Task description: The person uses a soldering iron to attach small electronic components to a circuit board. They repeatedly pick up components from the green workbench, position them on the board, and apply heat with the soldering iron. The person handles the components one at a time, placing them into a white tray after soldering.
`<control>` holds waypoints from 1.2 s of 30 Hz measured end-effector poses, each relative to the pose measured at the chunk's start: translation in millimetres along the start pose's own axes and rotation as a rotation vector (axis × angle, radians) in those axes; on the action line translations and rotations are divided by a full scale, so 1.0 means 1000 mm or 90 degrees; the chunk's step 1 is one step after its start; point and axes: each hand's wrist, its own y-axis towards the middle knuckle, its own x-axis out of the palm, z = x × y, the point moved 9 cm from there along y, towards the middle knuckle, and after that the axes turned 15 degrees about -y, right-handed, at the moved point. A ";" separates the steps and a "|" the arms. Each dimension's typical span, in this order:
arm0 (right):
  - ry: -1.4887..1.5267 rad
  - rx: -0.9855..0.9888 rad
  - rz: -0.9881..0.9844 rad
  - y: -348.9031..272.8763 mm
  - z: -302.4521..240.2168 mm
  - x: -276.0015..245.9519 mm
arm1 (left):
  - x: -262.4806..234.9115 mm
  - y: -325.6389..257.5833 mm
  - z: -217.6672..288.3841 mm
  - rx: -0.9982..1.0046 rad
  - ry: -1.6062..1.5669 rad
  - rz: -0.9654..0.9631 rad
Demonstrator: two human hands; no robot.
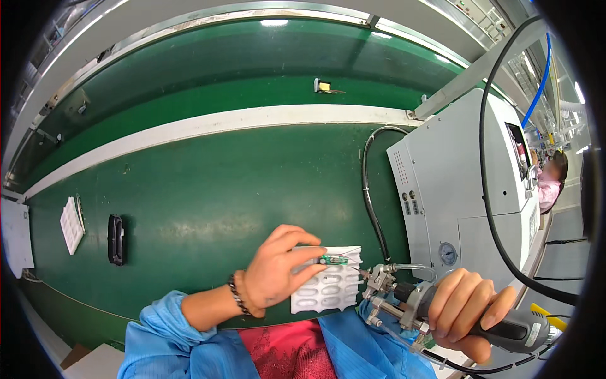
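Left hand (278,268) pinches one small green circuit board (333,259) over one white blister tray (327,284). Right hand (470,309), just beside, clamps one soldering handpiece (442,306).

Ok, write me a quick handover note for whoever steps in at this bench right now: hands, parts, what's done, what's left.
Left hand: pinches a small green circuit board over the white blister tray at the near edge of the green conveyor belt.
Right hand: closed round the handle of the soldering tool, its tip close to the board's right end; contact cannot be told.
Done: board positioned at the tip.
Left: the joint itself, judging by the pose; the visible tray pockets look empty.
Also on the belt: a black part, another white tray. Grey machine to the right.
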 end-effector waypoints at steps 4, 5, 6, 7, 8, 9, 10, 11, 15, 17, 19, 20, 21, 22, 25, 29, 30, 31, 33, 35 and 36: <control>0.012 0.012 0.007 -0.003 0.010 -0.003 | -0.053 0.039 -0.014 -0.031 0.128 -0.017; 0.030 0.013 0.000 -0.001 0.009 -0.002 | -0.076 0.056 -0.026 -0.059 0.168 0.015; 0.024 0.014 0.001 -0.001 0.003 -0.003 | -0.090 0.086 -0.027 -0.033 0.207 0.036; 0.050 0.014 -0.007 0.000 0.004 -0.002 | -0.116 0.104 -0.046 -0.065 0.221 0.079; 0.062 0.023 -0.026 0.004 0.006 0.001 | -0.152 0.117 -0.060 -0.011 0.249 0.161; 0.083 0.029 -0.034 0.004 0.013 0.002 | -0.183 0.129 -0.070 -0.116 0.359 0.205; 0.082 0.034 -0.039 0.006 0.014 0.003 | -0.191 0.148 -0.066 -0.036 0.481 0.224; 0.064 0.039 -0.040 0.007 0.012 0.003 | -0.185 0.169 -0.067 0.054 0.586 0.237; 0.005 -0.014 -0.073 0.017 0.015 0.013 | -0.124 0.222 -0.095 0.220 0.453 0.024; 0.004 -0.010 -0.033 0.013 0.017 0.007 | -0.094 0.242 -0.120 0.226 0.422 -0.072; 0.025 -0.010 0.014 0.002 0.021 -0.003 | -0.090 0.253 -0.145 0.202 0.446 -0.123; 0.031 -0.009 -0.001 0.004 0.021 -0.002 | -0.085 0.258 -0.154 0.191 0.451 -0.152; 0.031 -0.008 0.010 0.005 0.022 -0.004 | -0.088 0.264 -0.160 0.169 0.453 -0.139; 0.033 -0.007 0.021 0.005 0.023 -0.004 | -0.095 0.267 -0.166 0.147 0.458 -0.125; 0.018 -0.006 0.010 0.007 0.025 -0.003 | -0.102 0.270 -0.170 0.078 0.472 -0.079; 0.062 0.010 -0.029 0.008 0.020 -0.009 | -0.084 0.220 -0.111 0.065 0.166 0.021; 0.053 0.011 0.010 0.005 0.022 -0.010 | -0.075 0.198 -0.089 0.050 0.157 0.011; 0.052 0.005 0.030 0.004 0.023 -0.010 | -0.068 0.173 -0.073 0.045 0.145 -0.009; 0.044 0.001 0.066 0.001 0.021 -0.011 | -0.049 0.125 -0.046 0.015 0.088 -0.035; 0.054 0.008 0.057 -0.001 0.022 -0.008 | -0.034 0.080 -0.025 0.058 0.087 -0.078; 0.035 0.010 0.057 0.000 0.014 -0.008 | -0.020 0.065 -0.018 0.050 0.050 -0.092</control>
